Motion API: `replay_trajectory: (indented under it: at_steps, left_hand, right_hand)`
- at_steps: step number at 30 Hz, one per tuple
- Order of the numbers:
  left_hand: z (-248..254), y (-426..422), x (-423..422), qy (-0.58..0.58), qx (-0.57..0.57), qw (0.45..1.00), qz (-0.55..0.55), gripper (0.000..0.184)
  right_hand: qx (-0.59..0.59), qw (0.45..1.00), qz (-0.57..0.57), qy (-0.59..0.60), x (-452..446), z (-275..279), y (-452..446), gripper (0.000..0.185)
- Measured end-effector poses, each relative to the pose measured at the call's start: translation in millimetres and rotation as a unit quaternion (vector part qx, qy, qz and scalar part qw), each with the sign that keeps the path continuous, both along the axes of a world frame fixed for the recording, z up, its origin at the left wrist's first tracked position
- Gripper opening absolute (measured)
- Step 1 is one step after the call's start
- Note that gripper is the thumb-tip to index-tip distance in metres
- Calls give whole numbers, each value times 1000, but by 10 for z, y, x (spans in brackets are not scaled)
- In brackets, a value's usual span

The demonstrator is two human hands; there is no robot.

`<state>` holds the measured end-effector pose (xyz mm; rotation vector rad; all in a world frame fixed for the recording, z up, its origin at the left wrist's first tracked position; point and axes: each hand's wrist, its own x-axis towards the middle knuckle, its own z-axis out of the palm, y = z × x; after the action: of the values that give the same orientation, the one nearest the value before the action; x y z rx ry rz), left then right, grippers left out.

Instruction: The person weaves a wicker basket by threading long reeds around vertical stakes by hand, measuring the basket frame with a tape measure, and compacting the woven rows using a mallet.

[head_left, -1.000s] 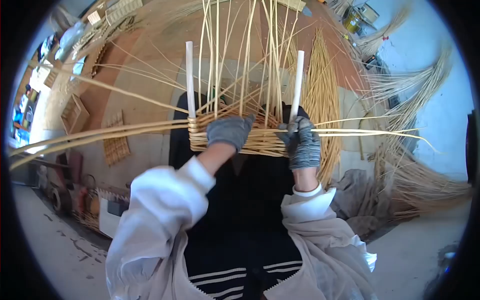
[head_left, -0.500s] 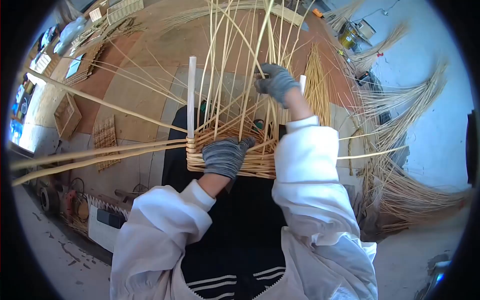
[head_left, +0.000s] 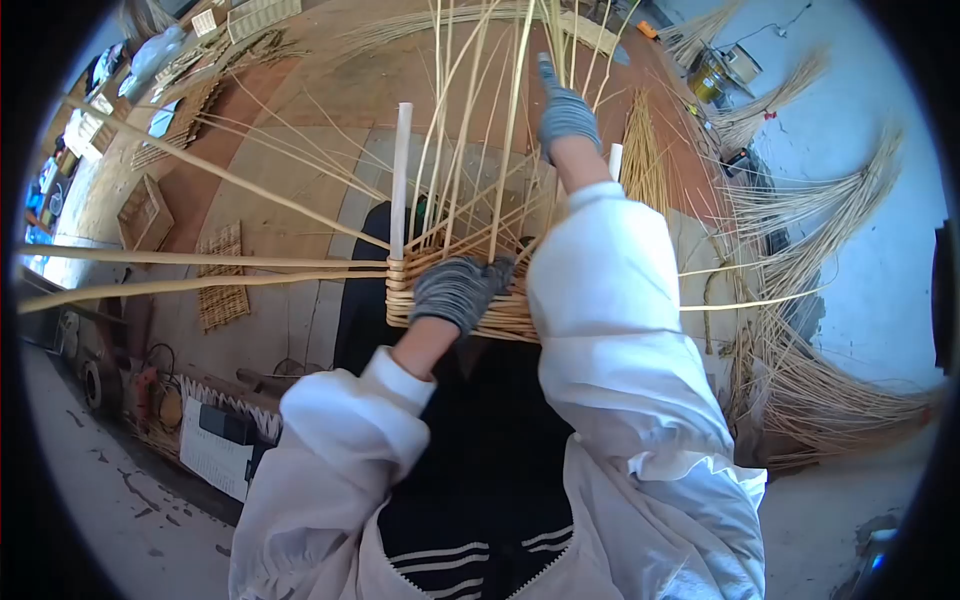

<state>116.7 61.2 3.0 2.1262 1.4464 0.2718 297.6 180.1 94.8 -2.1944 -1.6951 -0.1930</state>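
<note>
Raised higher, the right hand [head_left: 568, 118] is extending one finger beside rods [head_left: 515, 100], grip unclear; the left hand [head_left: 455, 290] is clasping the basket [head_left: 508, 318] wall.

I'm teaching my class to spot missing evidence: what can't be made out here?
Head view: woven work, right end, hidden by the right sleeve.
Head view: tallest upright canes, tips cut off by the top edge.
Head view: right hand, most fingers hidden behind its back.
Head view: white sheet, markings too small to read.
</note>
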Motion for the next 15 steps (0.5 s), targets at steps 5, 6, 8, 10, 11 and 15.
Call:
replay_trajectory:
  at_steps: [5, 6, 8, 10, 11, 15]
  left_hand:
    - [615, 31, 41, 126, -133, 980, -76, 61]
    - [486, 44, 45, 123, -104, 983, -87, 70]
    - [436, 81, 53, 66, -119, 983, -120, 76]
    - [402, 48, 27, -37, -143, 972, -183, 89]
    - [401, -37, 101, -30, -146, 970, -191, 89]
    - [546, -163, 338, 116, -95, 987, 62, 90]
  right_hand:
    - [264, 811, 84, 516, 356, -19, -1367, 34]
    - [302, 764, 81, 564, 246, -198, -1819, 29]
    - [338, 714, 74, 609, 181, -336, -2136, 28]
    - [375, 656, 120, 644, 101, -317, -2317, 31]
    - [381, 654, 110, 645, 37, -321, -2404, 31]
    - [359, 745, 193, 528, -282, -38, -2655, 33]
